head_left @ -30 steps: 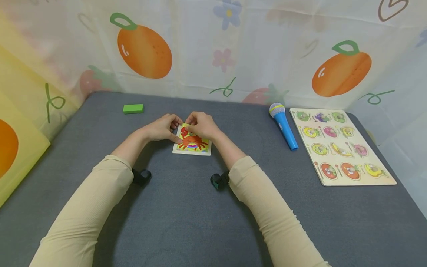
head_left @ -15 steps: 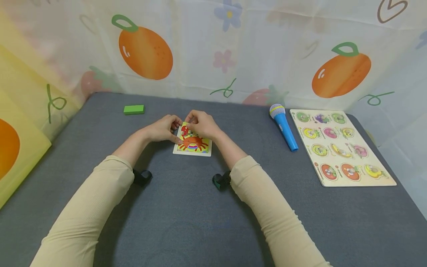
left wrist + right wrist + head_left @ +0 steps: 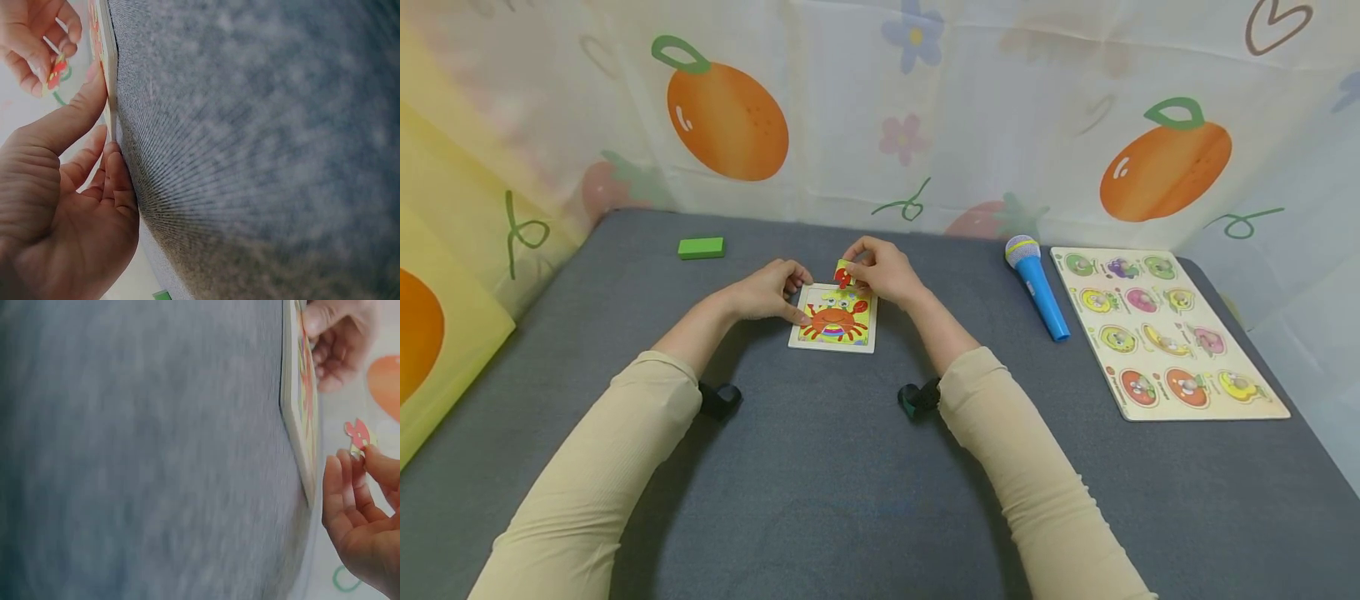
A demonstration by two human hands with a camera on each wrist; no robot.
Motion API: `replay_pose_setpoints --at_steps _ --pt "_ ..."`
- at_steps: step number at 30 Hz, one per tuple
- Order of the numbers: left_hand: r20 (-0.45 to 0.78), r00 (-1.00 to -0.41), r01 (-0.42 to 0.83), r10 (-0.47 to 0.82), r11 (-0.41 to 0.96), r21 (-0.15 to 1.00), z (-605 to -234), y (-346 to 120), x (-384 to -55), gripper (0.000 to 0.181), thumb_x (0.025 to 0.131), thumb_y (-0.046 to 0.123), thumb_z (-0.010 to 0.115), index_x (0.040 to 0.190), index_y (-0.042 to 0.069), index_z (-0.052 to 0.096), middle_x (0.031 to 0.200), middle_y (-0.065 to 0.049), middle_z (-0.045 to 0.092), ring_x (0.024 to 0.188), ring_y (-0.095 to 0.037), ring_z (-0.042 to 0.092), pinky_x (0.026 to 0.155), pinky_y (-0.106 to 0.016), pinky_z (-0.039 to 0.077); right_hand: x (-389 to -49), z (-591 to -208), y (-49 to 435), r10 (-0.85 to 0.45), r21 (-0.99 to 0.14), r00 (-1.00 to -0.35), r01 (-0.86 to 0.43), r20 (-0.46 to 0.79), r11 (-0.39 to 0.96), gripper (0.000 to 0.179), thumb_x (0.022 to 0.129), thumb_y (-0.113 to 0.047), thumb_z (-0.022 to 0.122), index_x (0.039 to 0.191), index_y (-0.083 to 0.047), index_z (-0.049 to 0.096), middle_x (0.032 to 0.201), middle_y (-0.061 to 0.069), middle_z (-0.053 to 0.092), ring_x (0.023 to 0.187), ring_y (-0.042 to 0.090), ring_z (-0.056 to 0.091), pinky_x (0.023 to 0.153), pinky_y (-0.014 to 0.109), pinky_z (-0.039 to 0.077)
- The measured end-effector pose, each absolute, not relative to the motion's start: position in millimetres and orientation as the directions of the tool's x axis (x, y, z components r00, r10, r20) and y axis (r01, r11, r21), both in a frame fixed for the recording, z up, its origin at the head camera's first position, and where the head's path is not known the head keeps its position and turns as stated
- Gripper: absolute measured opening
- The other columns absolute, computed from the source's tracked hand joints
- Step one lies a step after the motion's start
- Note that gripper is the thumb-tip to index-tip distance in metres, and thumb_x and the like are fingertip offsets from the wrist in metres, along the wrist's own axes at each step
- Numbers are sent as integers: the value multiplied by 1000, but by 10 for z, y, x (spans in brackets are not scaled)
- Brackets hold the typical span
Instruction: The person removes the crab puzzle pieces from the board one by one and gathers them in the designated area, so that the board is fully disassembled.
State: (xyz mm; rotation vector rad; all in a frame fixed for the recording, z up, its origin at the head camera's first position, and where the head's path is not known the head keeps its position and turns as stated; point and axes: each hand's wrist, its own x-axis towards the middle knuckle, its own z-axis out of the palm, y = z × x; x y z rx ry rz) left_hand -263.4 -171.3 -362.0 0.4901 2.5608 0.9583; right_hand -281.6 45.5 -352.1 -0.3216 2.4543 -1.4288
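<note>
A square crab jigsaw puzzle (image 3: 833, 323) in a pale wooden frame lies on the dark grey table. My left hand (image 3: 766, 292) holds its left side, the thumb on the picture and the other fingers at the edge. Between thumb and fingers, my right hand (image 3: 886, 272) pinches a small red and yellow puzzle piece (image 3: 842, 273) just above the puzzle's far edge. In the right wrist view the piece (image 3: 359, 434) is lifted clear of the puzzle (image 3: 304, 406). At the upper left of the picture, a plain pale gap shows in the frame.
A green block (image 3: 701, 248) lies at the back left. To the right are a blue toy microphone (image 3: 1039, 292) and a large fruit peg puzzle board (image 3: 1165, 333). A fruit-print curtain (image 3: 850, 108) hangs along the table's far edge.
My right hand has lifted the puzzle piece out of the upper left of the picture and moved it up and to the right. The left hand stays on the frame.
</note>
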Motion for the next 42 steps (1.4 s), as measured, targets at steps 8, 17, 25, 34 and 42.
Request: replay_pose_setpoints --at_steps 8,17,25,34,42 --pt "-203 -872 203 444 708 676 -3608 -1726 -2614 59 83 11 79 130 -8 47 121 -21 41 112 -32 40 102 -47 36 -2888 -3518 675 -276 -904 -947 30 -162 427 21 99 -14 58 119 -7 61 86 7 57 66 13 68 69 31 61" --pt "-208 -873 196 440 709 677 -3610 -1722 -2608 59 83 12 79 129 -7 47 121 -21 41 112 -33 41 101 -46 37 -2972 -3569 878 -175 -908 -975 55 -139 415 25 97 -8 60 122 -4 65 87 6 55 65 10 66 66 27 60" --pt "-214 -873 189 438 709 679 -3604 -1721 -2606 59 83 11 79 129 -6 47 121 -20 41 112 -31 40 101 -45 37 -3033 -3592 985 -110 -914 -988 53 -106 402 33 92 4 61 124 -2 67 83 2 57 65 8 63 64 21 58" --pt "-222 -875 178 430 712 679 -3582 -1699 -2604 59 84 12 78 130 -6 47 124 -21 41 114 -33 41 104 -47 37 -3064 -3611 1065 -55 -906 -991 92 -126 413 37 92 5 59 127 -4 67 91 6 59 70 7 63 69 21 59" --pt "-217 -875 184 433 711 679 -3579 -1704 -2597 59 83 13 79 130 -7 47 123 -21 41 113 -33 41 103 -47 37 -3060 -3612 1102 0 -911 -985 160 -173 379 42 90 8 60 130 -3 63 92 10 65 65 6 64 66 20 58"
